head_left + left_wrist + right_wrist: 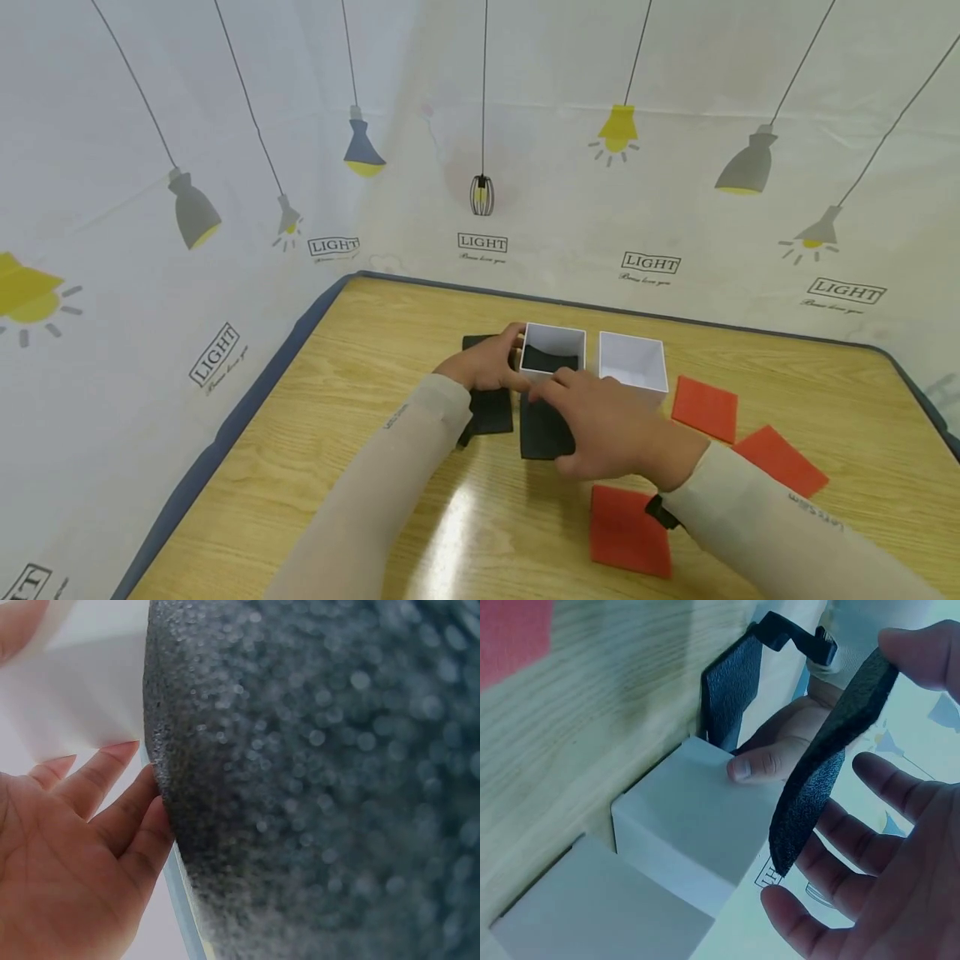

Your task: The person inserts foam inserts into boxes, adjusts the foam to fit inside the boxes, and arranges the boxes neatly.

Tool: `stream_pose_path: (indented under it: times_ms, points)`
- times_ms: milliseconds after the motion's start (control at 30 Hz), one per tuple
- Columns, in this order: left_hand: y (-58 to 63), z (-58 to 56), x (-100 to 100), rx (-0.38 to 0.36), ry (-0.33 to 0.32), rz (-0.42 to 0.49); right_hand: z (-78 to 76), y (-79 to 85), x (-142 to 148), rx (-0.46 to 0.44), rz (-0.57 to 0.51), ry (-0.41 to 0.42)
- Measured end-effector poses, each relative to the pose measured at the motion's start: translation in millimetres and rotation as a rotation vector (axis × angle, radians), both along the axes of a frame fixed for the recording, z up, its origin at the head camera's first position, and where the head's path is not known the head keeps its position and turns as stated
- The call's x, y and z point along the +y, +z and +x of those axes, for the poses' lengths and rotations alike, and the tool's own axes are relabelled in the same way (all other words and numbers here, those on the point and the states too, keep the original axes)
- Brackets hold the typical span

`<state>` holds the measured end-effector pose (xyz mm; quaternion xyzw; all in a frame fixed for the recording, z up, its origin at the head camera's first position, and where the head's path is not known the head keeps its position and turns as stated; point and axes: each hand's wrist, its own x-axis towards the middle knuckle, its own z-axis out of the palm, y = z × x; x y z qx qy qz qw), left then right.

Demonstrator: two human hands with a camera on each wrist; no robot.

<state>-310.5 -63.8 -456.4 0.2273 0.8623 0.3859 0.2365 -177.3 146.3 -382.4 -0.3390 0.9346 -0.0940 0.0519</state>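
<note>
Two open-topped white boxes, the left box (553, 348) and the right box (633, 362), stand side by side. My left hand (483, 362) holds the left box, thumb on the near face, fingers along the left side. A dark felt square (550, 357) lies inside it. In front of it, my right hand (607, 421) pinches another black felt square (832, 761), bent in the right wrist view between thumb and fingers. Black felt (491, 410) also lies on the table below my left hand, and a large blurred dark surface (322, 780) fills the left wrist view.
Three red felt squares lie on the wooden table (315, 400): one right of the boxes (705, 408), one farther right (782, 461), and one near my right forearm (628, 533). A printed curtain (420, 200) rises behind the table's far edge.
</note>
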Motion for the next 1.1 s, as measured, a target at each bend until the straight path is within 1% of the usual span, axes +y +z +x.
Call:
stream_pose_path:
  times_ms: [267,333,500,867,1100]
  points:
    - [1.8,0.2,1.3,-0.014,0.005,0.010,-5.9,8.9,2.6,0.022,-0.011,0.000]
    - [1.9,0.4,1.2,-0.010,0.005,-0.002,-7.2,10.1,3.1,0.025,-0.007,-0.004]
    - [1.7,0.6,0.1,0.008,0.000,-0.036,-9.7,11.4,4.6,0.029,-0.001,-0.019]
    - [3.0,0.9,0.9,0.015,-0.001,-0.040,-14.4,16.3,4.9,0.023,0.008,-0.046]
    - [0.1,-1.3,0.5,0.016,-0.001,-0.048,-20.3,16.9,4.4,0.022,0.007,-0.059]
